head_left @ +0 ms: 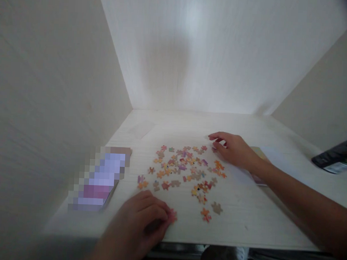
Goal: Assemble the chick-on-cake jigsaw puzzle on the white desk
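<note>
My left hand (145,215) is near the front edge of the table, its thumb and forefinger pinched on a pink jigsaw piece (173,216). Loose jigsaw pieces (182,167) in orange, yellow, purple and grey-brown lie spread in the middle, some face down. At the far right of this spread, my right hand (231,149) hovers low with thumb and fingers apart. Just below its fingertips is a small purplish piece (214,149), partly covered; touching or apart, I cannot tell. An orange and red piece (206,215) and a grey-brown piece (217,207) lie closer to the front.
At left lies a phone-like object (102,180), its screen blurred out. Under my right forearm are a white sheet (281,159) and a coloured card (258,152). A dark package (335,158) stands at the right edge. Pale walls (176,68) enclose the white table (185,121).
</note>
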Demonstrator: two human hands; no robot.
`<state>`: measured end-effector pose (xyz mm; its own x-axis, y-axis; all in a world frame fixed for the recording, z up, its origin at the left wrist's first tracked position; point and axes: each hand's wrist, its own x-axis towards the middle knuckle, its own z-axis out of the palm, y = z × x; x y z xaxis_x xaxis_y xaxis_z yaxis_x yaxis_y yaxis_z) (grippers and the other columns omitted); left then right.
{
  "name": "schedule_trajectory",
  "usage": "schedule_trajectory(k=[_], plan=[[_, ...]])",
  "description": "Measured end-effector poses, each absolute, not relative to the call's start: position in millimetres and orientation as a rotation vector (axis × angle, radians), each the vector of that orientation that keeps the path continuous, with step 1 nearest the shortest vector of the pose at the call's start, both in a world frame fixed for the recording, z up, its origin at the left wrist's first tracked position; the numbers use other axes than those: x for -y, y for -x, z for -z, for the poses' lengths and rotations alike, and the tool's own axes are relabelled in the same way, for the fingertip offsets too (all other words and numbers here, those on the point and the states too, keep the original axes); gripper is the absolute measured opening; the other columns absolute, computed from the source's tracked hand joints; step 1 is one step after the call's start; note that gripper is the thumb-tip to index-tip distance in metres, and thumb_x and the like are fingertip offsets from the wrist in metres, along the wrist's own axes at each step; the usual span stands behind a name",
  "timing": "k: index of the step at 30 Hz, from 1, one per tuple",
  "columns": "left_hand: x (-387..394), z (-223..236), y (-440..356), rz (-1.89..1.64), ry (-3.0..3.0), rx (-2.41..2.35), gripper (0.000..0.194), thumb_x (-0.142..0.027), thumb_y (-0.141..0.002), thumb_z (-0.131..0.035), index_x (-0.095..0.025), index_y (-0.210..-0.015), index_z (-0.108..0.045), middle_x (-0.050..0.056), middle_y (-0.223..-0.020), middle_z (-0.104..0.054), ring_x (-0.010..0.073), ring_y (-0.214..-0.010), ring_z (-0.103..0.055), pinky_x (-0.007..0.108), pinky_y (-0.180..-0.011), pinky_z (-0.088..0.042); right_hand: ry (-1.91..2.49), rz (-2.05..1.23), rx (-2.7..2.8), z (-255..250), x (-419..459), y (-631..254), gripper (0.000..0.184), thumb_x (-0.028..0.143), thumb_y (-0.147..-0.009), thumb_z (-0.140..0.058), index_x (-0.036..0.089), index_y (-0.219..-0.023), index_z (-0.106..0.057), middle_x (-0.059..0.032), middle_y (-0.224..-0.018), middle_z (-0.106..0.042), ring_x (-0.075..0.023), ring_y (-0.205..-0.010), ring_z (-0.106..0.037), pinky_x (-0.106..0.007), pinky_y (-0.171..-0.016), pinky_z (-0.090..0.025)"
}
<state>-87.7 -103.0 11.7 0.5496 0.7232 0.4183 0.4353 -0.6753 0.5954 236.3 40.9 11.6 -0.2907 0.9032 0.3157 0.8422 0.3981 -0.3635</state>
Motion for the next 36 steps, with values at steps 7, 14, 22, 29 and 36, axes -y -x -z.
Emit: schedule_trajectory(k=[7, 14, 22, 29, 36], plan=[[105, -15, 84, -0.884, -2.414, -1.119, 0.008, -0.016, -0.087, -0.062, -0.021, -0.082, -0.063, -0.002, -0.086, -0.07, 0.0119, -0.08, -0.064, 0.026, -0.079, -0.051, 1.435, -0.132, 2.388, -15, -22, -232, 0.035, 0.01, -0.088, -0.05, 0.016, -0.12, -0.064, -0.01, -0.108, -0.071, -0.0234, -0.097, -0.067, -0.038, -0.091, -0.051], [108, -18, 77, -0.994, -2.49, -1.209, 0.007, -0.021, -0.089, -0.061, -0.019, -0.083, -0.064, 0.002, -0.084, -0.07, 0.0131, -0.08, -0.065, 0.024, -0.079, -0.052, 1.26, -0.127, 2.431, -21, -27, -220, 0.027, 0.011, -0.088, -0.052, 0.014, -0.11, -0.068, -0.0123, -0.112, -0.069, -0.0245, -0.104, -0.063, -0.039, -0.095, -0.047], [109, -19, 77, -0.949, -2.409, -1.315, 0.008, -0.023, -0.089, -0.061, -0.018, -0.084, -0.065, 0.003, -0.087, -0.069, 0.0113, -0.074, -0.062, 0.021, -0.07, -0.05, 1.088, -0.284, 2.479, -14, -56, -174, 0.028, 0.011, -0.085, -0.055, 0.015, -0.107, -0.071, -0.0104, -0.107, -0.072, -0.0214, -0.096, -0.065, -0.032, -0.087, -0.048], [110, -18, 76, -0.985, -2.37, -1.309, 0.004, -0.022, -0.088, -0.064, -0.019, -0.088, -0.066, 0.002, -0.087, -0.068, 0.0108, -0.073, -0.061, 0.021, -0.069, -0.047, 1.068, -0.446, 2.433, -18, -62, -172, 0.031, 0.004, -0.078, -0.058, 0.013, -0.105, -0.071, -0.0099, -0.097, -0.072, -0.0181, -0.083, -0.065, -0.027, -0.074, -0.047], [108, -11, 81, -1.057, -2.386, -1.271, 0.005, -0.019, -0.085, -0.067, -0.022, -0.089, -0.065, -0.003, -0.089, -0.069, 0.0113, -0.084, -0.062, 0.03, -0.097, -0.042, 1.022, -0.812, 2.36, -43, -27, -159, 0.018, 0.013, -0.082, -0.065, 0.012, -0.099, -0.07, -0.0068, -0.084, -0.073, -0.0144, -0.071, -0.065, -0.023, -0.061, -0.049]])
